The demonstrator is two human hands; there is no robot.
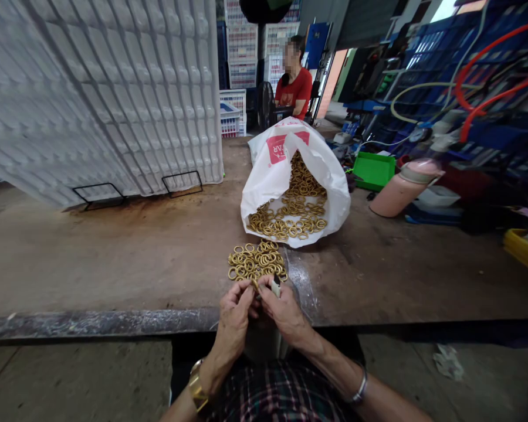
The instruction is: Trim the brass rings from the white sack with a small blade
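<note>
A loose heap of brass rings [257, 261] lies on the worn workbench [114, 258] just beyond my hands. Behind it a white plastic bag [268, 176] lies open on its side with many more brass rings spilling inside it. My left hand [234, 316] is closed in a pinch on a brass ring at the near edge of the heap. My right hand [284, 308] faces it, fingers closed round a small white and dark object that I cannot make out, touching the same spot. Both hands sit at the bench's front edge.
A tall stack of white plastic trays [105, 88] leans at the back left. A person in a red shirt [294, 85] sits beyond the bag. A green tray [373, 170], a pink bottle [402, 189], a yellow tray [525, 249] and hoses lie at the right.
</note>
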